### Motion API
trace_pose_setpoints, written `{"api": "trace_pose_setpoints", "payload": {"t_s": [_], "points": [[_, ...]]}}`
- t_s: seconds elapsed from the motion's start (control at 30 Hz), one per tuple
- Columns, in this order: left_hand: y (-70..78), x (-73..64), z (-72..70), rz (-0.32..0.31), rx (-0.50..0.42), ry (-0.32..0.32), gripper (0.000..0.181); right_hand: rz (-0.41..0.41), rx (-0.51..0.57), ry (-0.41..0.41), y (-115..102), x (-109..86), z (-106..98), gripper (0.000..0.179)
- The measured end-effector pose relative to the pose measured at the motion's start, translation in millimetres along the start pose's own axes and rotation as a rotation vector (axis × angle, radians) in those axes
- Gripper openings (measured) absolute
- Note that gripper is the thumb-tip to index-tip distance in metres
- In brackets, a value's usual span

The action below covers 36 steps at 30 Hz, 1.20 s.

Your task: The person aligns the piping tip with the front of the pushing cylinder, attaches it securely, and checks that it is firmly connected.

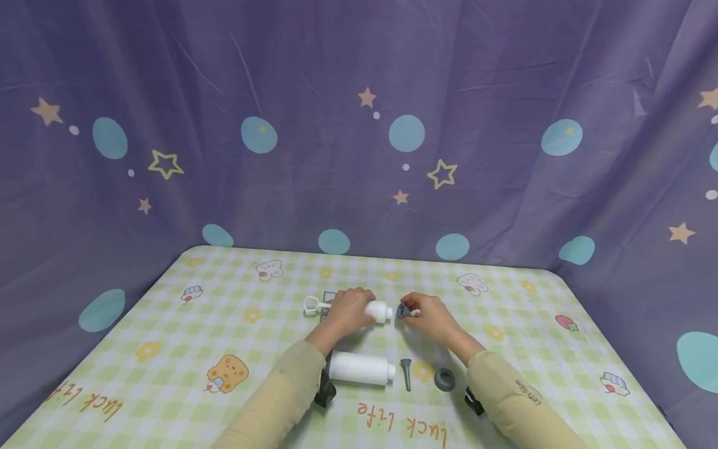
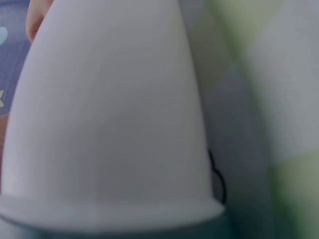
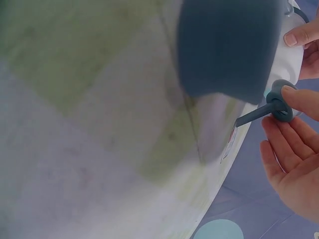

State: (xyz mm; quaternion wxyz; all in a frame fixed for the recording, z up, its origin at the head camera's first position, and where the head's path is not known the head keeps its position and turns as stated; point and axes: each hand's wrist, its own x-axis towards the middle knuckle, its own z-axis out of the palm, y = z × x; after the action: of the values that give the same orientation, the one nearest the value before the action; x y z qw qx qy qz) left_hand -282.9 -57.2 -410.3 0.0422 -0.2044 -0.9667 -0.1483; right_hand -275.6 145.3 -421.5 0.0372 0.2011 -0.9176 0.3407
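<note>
In the head view my left hand (image 1: 346,309) grips a white bottle (image 1: 379,311) lying on its side, its narrow neck toward the right. My right hand (image 1: 434,319) pinches a grey stemmed cap (image 1: 402,310) just right of that neck, with a gap between them. The right wrist view shows the cap's round collar (image 3: 283,102) between thumb and fingers, its thin stem pointing away from the bottle. Also there, the left thumb (image 3: 303,35) presses on the white bottle's side. A second white bottle (image 2: 109,114) fills the left wrist view.
Nearer me lie the second bottle (image 1: 359,368), a grey tapered stem (image 1: 406,374) and a thick grey ring (image 1: 445,379). A white looped piece (image 1: 311,305) extends left from the held bottle. A purple curtain (image 1: 359,206) hangs behind the checked tablecloth (image 1: 185,355).
</note>
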Motion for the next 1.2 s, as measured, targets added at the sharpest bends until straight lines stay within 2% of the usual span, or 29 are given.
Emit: {"api": "trace_pose_setpoints", "payload": {"t_s": [0.2, 0.5, 0.67, 1.0, 1.2], "points": [[-0.9, 0.0, 0.9, 0.004, -0.009, -0.001, 0.044, -0.001, 0.012, 0.005, 0, -0.2, 0, 0.034], [-2.7, 1.0, 1.0, 0.035, -0.021, 0.031, 0.046, -0.020, -0.005, 0.012, -3, 1.6, 2, 0.034], [-1.0, 0.2, -2.4, 0.044, 0.002, 0.031, 0.047, -0.022, -0.017, 0.030, -5, 2.8, 1, 0.034], [5.4, 2.0, -11.4, 0.100, 0.053, 0.084, 0.047, -0.043, -0.025, 0.042, -13, 3.6, -3, 0.032], [10.1, 1.1, -18.1, 0.095, 0.075, 0.082, 0.048, -0.046, -0.010, 0.064, -17, 4.7, -5, 0.033]]}}
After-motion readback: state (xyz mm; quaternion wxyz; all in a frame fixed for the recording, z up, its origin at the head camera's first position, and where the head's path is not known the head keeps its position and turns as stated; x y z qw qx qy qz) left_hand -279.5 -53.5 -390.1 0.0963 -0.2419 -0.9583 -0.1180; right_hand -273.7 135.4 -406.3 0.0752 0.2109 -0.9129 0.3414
